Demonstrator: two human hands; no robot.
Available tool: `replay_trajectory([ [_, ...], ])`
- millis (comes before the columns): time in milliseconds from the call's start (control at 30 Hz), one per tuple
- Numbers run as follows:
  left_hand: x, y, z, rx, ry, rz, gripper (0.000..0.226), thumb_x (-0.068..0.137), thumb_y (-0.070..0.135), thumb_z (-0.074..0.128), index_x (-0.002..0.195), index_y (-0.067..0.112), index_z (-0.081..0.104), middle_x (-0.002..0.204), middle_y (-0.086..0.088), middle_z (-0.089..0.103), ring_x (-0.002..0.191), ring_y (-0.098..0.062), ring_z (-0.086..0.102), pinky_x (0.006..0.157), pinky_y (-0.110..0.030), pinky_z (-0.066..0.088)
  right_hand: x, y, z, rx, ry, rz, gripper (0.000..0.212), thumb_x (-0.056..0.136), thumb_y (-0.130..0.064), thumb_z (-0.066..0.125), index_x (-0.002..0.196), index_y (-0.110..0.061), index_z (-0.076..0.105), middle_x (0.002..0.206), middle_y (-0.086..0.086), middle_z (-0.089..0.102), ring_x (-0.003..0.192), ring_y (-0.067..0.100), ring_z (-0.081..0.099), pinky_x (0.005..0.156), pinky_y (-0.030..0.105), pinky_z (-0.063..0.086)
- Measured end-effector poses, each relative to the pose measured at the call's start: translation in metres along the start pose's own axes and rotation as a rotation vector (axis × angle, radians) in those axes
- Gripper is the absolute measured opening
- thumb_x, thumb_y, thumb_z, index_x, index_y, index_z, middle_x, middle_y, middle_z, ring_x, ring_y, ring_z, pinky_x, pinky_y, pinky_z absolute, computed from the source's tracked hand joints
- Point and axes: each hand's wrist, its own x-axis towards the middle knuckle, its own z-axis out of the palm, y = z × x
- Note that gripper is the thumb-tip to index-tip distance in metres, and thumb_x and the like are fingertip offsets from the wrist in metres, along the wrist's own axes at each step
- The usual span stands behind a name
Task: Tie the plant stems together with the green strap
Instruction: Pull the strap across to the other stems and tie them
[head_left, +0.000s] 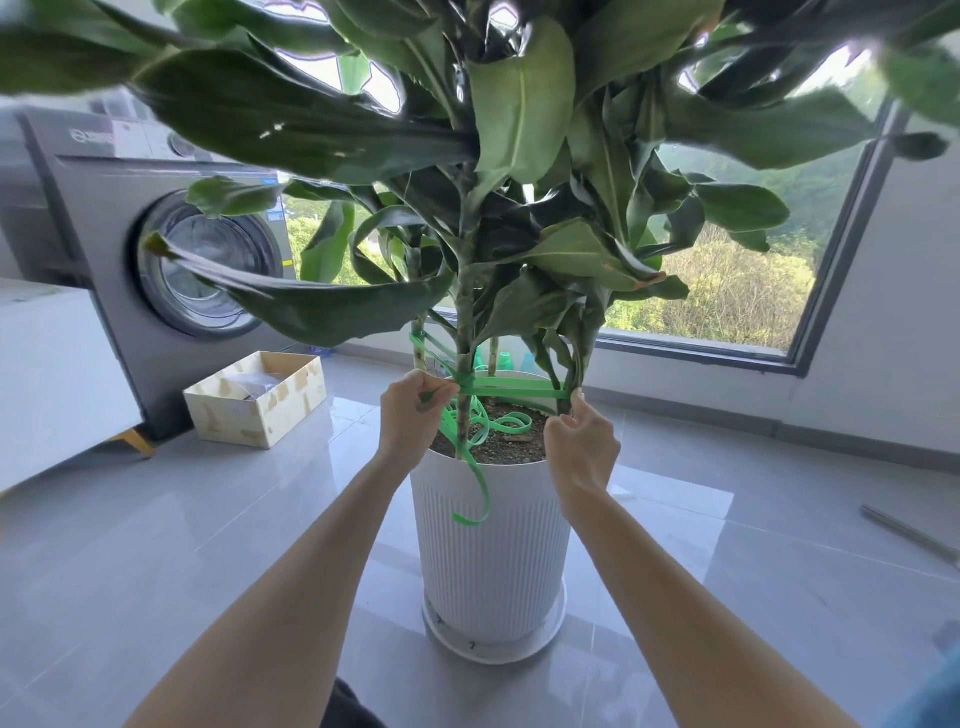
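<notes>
Pinching flat glossy green strap (511, 385) taut between slender stems (464, 332): left hand (413, 415) and right hand (582, 441) both gripping it, above ribbed white pot (493, 551).

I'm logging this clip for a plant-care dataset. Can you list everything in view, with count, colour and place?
potted plant: one, dark green leaves, centre
stems: several, green, rising from the soil
green strap: one, wrapped around the stems, slack looped on the soil and over the rim
pot: one, white ribbed, on a white saucer
washing machine: one, grey, left
box: one, cream, open, floor left
window: one, dark frame, behind
left hand: pinching the strap
right hand: gripping the strap's right end
</notes>
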Motion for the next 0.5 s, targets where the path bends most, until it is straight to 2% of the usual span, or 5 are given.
replay_trajectory([
  [133,-0.0011,-0.0004,0.0005,0.007,0.028,0.057,0.008,0.082,0.006,0.068,0.08,-0.001,0.065,0.081,-0.005,0.066,0.064,-0.005,0.057,0.055,-0.006,0.041,0.0002,-0.0001,-0.0016,-0.017,-0.004,-0.009,0.062,0.083,0.0,0.047,0.143,-0.015,0.04,0.136,0.004,0.053,0.113,0.014,0.057,0.087,0.034,0.054],
  [233,-0.0044,-0.0013,0.0018,0.001,0.06,0.108,0.008,0.082,0.004,0.068,0.085,-0.004,0.067,0.083,-0.003,0.067,0.068,-0.002,0.058,0.058,-0.002,0.042,-0.0003,-0.0002,-0.0022,-0.023,-0.014,-0.012,0.064,0.082,0.0,0.047,0.143,-0.017,0.039,0.133,0.006,0.056,0.103,0.016,0.061,0.081,0.034,0.056],
  [300,-0.0062,-0.004,0.0039,0.011,0.083,0.123,0.007,0.083,0.006,0.068,0.087,0.0,0.068,0.085,-0.005,0.07,0.07,-0.008,0.06,0.059,-0.005,0.043,-0.0014,-0.0008,-0.0035,-0.023,-0.029,-0.007,0.065,0.081,0.0,0.046,0.143,-0.018,0.038,0.126,0.008,0.061,0.083,0.015,0.062,0.07,0.032,0.053],
  [367,-0.0074,-0.0061,0.006,0.061,0.109,0.145,0.007,0.084,0.011,0.067,0.087,0.005,0.069,0.087,-0.005,0.071,0.075,-0.017,0.062,0.062,-0.018,0.046,-0.0029,-0.0016,-0.0049,-0.018,-0.044,-0.002,0.067,0.081,0.001,0.046,0.144,-0.018,0.037,0.117,0.009,0.064,0.066,0.013,0.054,0.058,0.029,0.048],
  [500,-0.0097,-0.0088,0.0094,0.141,0.175,0.196,0.007,0.083,0.013,0.068,0.088,0.008,0.071,0.087,-0.004,0.072,0.086,-0.021,0.06,0.076,-0.028,0.042,-0.0047,-0.0016,-0.0062,-0.036,-0.078,0.002,0.069,0.082,0.0,0.046,0.146,-0.018,0.033,0.096,0.013,0.068,0.057,0.01,0.046,0.05,0.022,0.04],
])
